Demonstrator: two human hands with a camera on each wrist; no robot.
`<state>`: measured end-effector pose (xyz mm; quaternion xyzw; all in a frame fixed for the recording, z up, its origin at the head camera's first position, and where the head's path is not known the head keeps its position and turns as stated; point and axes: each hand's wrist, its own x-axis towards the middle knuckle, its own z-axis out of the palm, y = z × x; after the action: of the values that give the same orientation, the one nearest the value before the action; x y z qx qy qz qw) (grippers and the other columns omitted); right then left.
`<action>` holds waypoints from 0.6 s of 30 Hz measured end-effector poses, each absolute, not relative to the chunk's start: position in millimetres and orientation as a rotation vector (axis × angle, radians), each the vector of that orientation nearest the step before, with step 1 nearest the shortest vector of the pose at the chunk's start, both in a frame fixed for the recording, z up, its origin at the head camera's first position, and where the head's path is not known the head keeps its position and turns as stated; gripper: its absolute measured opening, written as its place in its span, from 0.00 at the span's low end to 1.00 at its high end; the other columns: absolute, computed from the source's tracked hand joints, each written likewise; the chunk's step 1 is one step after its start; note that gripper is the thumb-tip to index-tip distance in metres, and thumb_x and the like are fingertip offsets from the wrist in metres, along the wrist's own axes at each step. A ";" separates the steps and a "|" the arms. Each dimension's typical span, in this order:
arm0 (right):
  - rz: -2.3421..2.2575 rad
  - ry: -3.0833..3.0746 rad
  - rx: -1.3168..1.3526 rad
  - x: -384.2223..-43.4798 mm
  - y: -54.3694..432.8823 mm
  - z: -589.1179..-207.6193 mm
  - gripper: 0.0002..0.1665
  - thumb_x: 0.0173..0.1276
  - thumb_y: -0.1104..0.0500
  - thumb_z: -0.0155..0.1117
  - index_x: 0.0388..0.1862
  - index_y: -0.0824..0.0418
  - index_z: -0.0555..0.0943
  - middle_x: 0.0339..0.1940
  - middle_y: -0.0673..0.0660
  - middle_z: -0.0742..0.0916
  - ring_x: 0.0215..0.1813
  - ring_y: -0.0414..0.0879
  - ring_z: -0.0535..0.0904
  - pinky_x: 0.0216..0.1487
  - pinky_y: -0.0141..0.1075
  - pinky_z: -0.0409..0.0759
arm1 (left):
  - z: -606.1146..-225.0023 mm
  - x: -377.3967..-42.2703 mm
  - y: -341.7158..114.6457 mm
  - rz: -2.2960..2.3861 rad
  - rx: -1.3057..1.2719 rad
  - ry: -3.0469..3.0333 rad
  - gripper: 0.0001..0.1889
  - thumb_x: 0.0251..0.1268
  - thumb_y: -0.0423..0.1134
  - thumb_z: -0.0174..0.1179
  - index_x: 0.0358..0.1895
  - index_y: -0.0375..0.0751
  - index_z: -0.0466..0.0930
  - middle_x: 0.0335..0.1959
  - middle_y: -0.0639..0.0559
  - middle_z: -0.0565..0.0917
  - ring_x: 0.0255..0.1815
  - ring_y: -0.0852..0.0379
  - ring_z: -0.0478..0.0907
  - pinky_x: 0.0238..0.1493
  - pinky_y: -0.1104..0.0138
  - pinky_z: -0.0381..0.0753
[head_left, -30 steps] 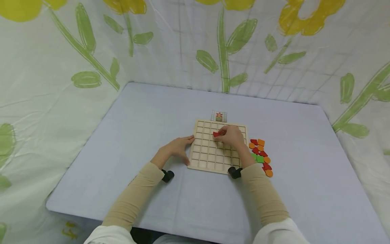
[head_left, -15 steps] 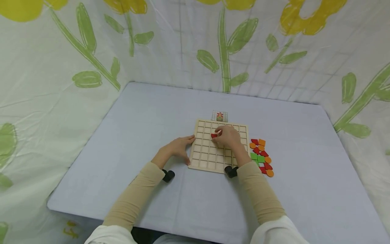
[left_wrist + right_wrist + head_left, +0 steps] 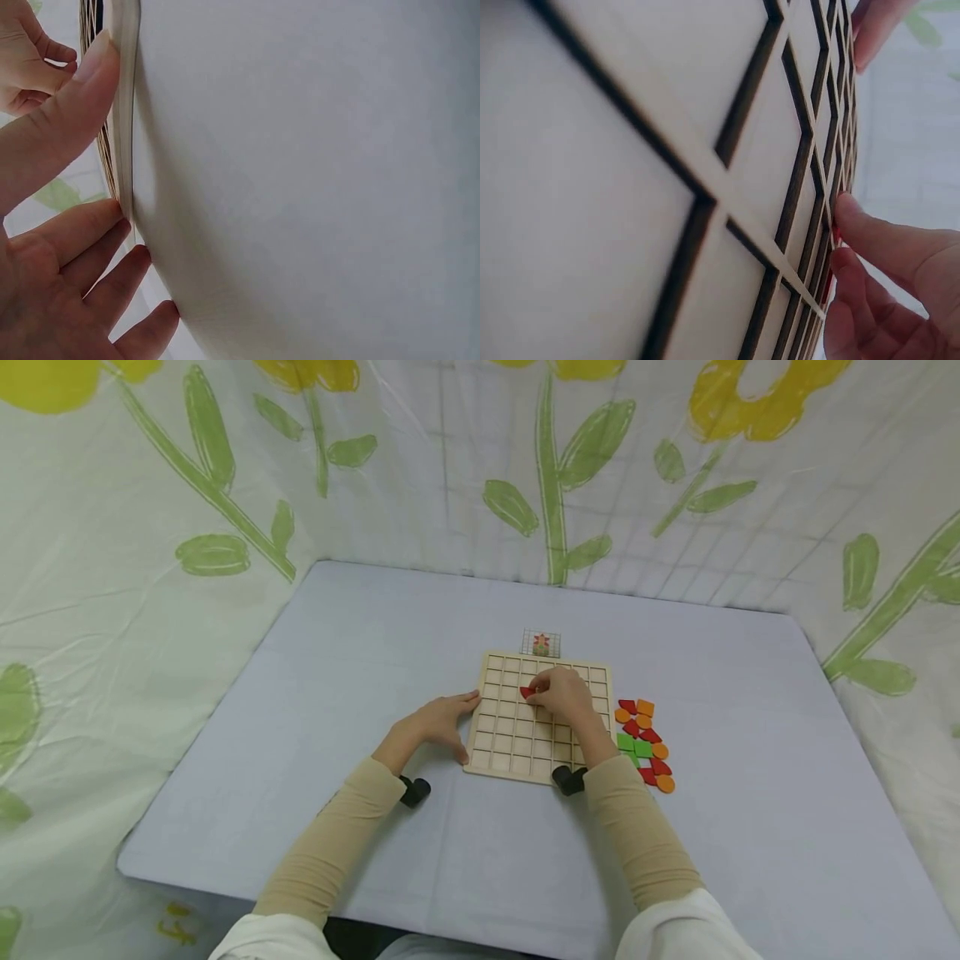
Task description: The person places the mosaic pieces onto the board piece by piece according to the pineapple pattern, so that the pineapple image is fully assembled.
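The red piece (image 3: 527, 692) is over the far half of the wooden board (image 3: 512, 748), a little to the left of the board's middle, and it is pinched between the thumb and fingers of the right hand (image 3: 564, 696). Whether this piece is lying in a cell of the board or is held just above it, I cannot tell. The left hand (image 3: 437, 724) is not grasping; its thumb and fingers, stretched apart, touch the left edge of the board. The red piece is small, flat and of one plain colour (its full outline is hidden by the fingers), and the board is pale, with raised strips which make square cells. Just beside the right edge of the board lie loose pieces (image 3: 642, 748) in red, orange and green, and at the far edge is a small card (image 3: 541, 644) with a printed grid and picture.
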<state>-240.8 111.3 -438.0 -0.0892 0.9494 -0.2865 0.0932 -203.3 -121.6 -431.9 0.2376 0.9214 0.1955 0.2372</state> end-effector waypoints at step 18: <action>-1.006 2.825 -0.128 -235.6 159.6 -429.5 0.17 0.64 0.56 0.67 0.49 0.63 0.84 0.42 0.61 0.86 0.46 0.57 0.79 0.45 0.48 0.78 | -432.7 -204.2 -121.8 0.532 0.667 2.522 0.55 0.44 0.40 0.77 0.75 0.30 0.52 0.78 0.43 0.52 0.76 0.43 0.52 0.73 0.54 0.56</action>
<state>-235.6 159.6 -429.5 -0.0426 0.9389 -0.3344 0.0700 -204.2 -121.8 -432.7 0.2435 0.9202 0.1941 0.2372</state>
